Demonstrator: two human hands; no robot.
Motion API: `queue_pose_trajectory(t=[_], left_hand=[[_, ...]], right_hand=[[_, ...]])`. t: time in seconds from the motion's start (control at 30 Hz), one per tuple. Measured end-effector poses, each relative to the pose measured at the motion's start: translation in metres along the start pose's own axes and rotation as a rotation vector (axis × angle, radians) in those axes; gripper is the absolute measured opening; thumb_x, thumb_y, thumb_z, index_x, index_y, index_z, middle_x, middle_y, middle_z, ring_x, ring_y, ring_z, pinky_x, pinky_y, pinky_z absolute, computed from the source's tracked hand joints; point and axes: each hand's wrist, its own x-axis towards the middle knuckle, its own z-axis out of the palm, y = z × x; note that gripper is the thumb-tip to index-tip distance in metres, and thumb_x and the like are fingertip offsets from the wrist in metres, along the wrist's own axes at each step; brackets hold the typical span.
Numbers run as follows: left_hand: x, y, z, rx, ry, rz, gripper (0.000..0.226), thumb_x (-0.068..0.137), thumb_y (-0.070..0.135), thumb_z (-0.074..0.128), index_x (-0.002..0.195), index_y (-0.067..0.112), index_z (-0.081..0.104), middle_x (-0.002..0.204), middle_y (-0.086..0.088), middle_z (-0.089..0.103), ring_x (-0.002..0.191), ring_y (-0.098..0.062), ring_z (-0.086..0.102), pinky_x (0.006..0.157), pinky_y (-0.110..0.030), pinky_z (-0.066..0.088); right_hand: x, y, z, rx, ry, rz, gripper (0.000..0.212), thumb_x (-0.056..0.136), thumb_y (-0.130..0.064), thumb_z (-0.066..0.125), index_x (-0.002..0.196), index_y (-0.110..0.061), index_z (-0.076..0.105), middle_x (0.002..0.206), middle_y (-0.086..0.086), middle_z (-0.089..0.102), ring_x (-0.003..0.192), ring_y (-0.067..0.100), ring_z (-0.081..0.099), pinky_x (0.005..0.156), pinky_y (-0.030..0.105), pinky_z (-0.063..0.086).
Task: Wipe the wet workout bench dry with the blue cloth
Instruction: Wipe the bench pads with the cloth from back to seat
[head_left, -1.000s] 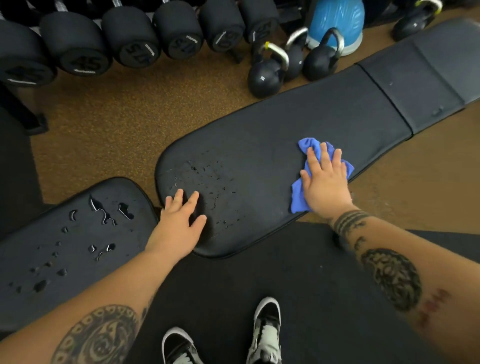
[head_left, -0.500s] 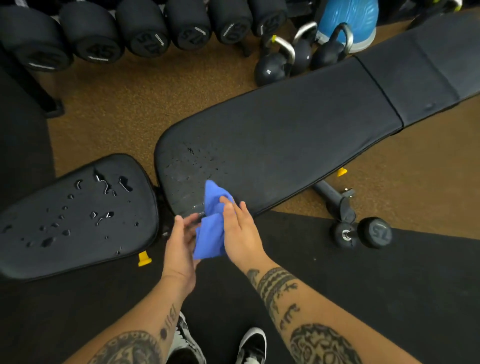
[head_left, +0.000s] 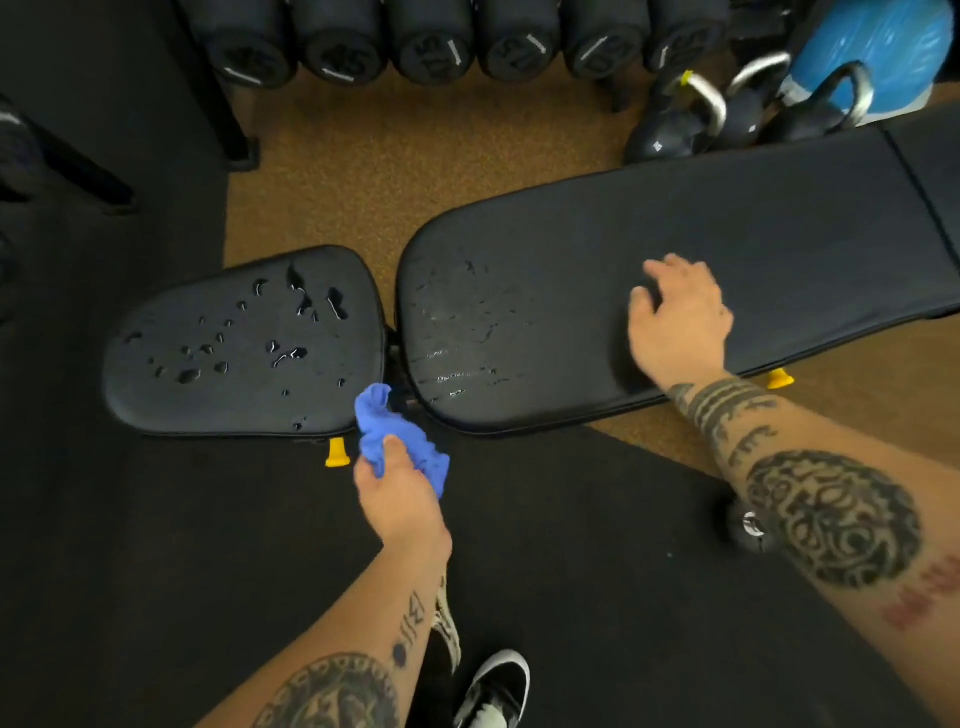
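A black padded workout bench lies across the view. Its small seat pad (head_left: 171, 384) on the left carries many water drops. The long back pad (head_left: 571, 249) on the right shows thin wet streaks near its left end. My left hand (head_left: 400, 493) grips the bunched blue cloth (head_left: 387, 423) just in front of the gap between the two pads, over the black floor mat. My right hand (head_left: 678, 319) rests flat on the back pad with fingers spread, holding nothing.
A rack of black dumbbells (head_left: 431, 47) runs along the top. Kettlebells (head_left: 670, 130) and a blue ball (head_left: 878, 47) sit behind the back pad. Yellow knobs (head_left: 335, 453) poke out under the bench. A dumbbell end (head_left: 748, 527) lies by my right forearm; my shoes (head_left: 496, 691) stand below.
The blue cloth passed from my right hand to my left. My right hand moved out and settled on the back pad. My left hand left the pad and now holds the cloth.
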Motion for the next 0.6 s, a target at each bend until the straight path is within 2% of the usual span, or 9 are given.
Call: queue_pose_trajectory(t=[0.07, 0.13, 0.2, 0.27, 0.33, 0.4, 0.43, 0.5, 0.6], left_hand=[[0.003, -0.015, 0.019, 0.040, -0.119, -0.096, 0.031, 0.103, 0.037, 0.045, 0.132, 0.032, 0.056, 0.130, 0.003, 0.062, 0.117, -0.019, 0.061, 0.105, -0.043, 0.046], [0.002, -0.017, 0.050, 0.055, -0.150, -0.150, 0.050, 0.104, 0.041, 0.038, 0.153, 0.039, 0.029, 0.144, 0.010, 0.047, 0.122, -0.014, 0.053, 0.113, -0.037, 0.037], [0.010, -0.018, 0.080, 0.059, -0.069, -0.146, 0.056, 0.105, 0.037, 0.034, 0.157, 0.038, 0.014, 0.134, 0.008, 0.048, 0.104, -0.012, 0.057, 0.099, -0.027, 0.040], [0.018, -0.014, 0.096, 0.045, 0.054, -0.142, 0.055, 0.103, 0.035, 0.037, 0.156, 0.033, 0.020, 0.128, -0.003, 0.058, 0.090, -0.014, 0.063, 0.084, -0.028, 0.044], [0.021, -0.014, 0.103, 0.074, 0.140, -0.142, 0.052, 0.100, 0.038, 0.039, 0.151, 0.030, 0.032, 0.127, -0.008, 0.061, 0.100, -0.024, 0.066, 0.089, -0.036, 0.049], [0.027, -0.015, 0.098, 0.077, 0.181, -0.132, 0.041, 0.099, 0.040, 0.040, 0.132, 0.020, 0.053, 0.107, -0.006, 0.067, 0.095, -0.025, 0.064, 0.087, -0.031, 0.050], [0.037, -0.015, 0.092, 0.063, 0.184, -0.145, 0.035, 0.100, 0.041, 0.040, 0.112, 0.016, 0.061, 0.091, -0.003, 0.065, 0.084, -0.023, 0.062, 0.075, -0.024, 0.050], [0.063, -0.009, 0.084, -0.006, 0.112, -0.219, 0.037, 0.101, 0.047, 0.040, 0.080, 0.022, 0.057, 0.074, 0.004, 0.055, 0.062, -0.017, 0.057, 0.050, -0.020, 0.045], [0.076, -0.002, 0.081, -0.025, 0.095, -0.265, 0.036, 0.099, 0.046, 0.042, 0.077, 0.022, 0.058, 0.073, 0.002, 0.054, 0.043, -0.008, 0.052, 0.040, -0.020, 0.039]], right_hand=[[0.019, 0.014, 0.006, -0.155, -0.089, 0.045, 0.055, 0.101, -0.045, 0.040, 0.151, -0.023, 0.039, 0.165, 0.002, 0.022, 0.153, 0.030, 0.008, 0.119, 0.055, 0.013], [0.023, 0.022, 0.018, -0.313, -0.131, 0.031, 0.064, 0.102, -0.053, 0.028, 0.158, -0.023, 0.021, 0.168, 0.004, 0.006, 0.154, 0.032, -0.004, 0.120, 0.058, 0.005], [0.018, 0.024, 0.030, -0.423, -0.108, -0.010, 0.069, 0.102, -0.058, 0.018, 0.160, -0.021, 0.009, 0.168, 0.007, -0.002, 0.153, 0.035, -0.008, 0.120, 0.060, 0.001], [0.015, 0.023, 0.037, -0.453, -0.082, -0.009, 0.070, 0.101, -0.057, 0.014, 0.160, -0.019, 0.006, 0.168, 0.007, -0.003, 0.153, 0.036, -0.009, 0.120, 0.061, 0.000], [0.016, 0.022, 0.037, -0.456, -0.061, 0.013, 0.069, 0.101, -0.056, 0.014, 0.160, -0.020, 0.006, 0.168, 0.006, -0.003, 0.153, 0.035, -0.009, 0.121, 0.060, 0.001], [0.018, 0.022, 0.035, -0.458, -0.057, 0.020, 0.069, 0.100, -0.055, 0.014, 0.160, -0.021, 0.007, 0.168, 0.005, -0.004, 0.153, 0.034, -0.009, 0.121, 0.060, 0.001], [0.017, 0.021, 0.035, -0.455, -0.060, 0.022, 0.069, 0.100, -0.055, 0.015, 0.160, -0.021, 0.007, 0.168, 0.005, -0.004, 0.153, 0.034, -0.009, 0.121, 0.060, 0.001], [0.016, 0.021, 0.037, -0.462, -0.049, 0.031, 0.069, 0.100, -0.055, 0.016, 0.159, -0.022, 0.007, 0.168, 0.004, -0.003, 0.153, 0.033, -0.009, 0.121, 0.060, 0.001], [0.016, 0.021, 0.038, -0.480, -0.046, 0.041, 0.069, 0.099, -0.055, 0.017, 0.159, -0.022, 0.007, 0.168, 0.004, -0.003, 0.154, 0.033, -0.009, 0.121, 0.059, 0.001]])
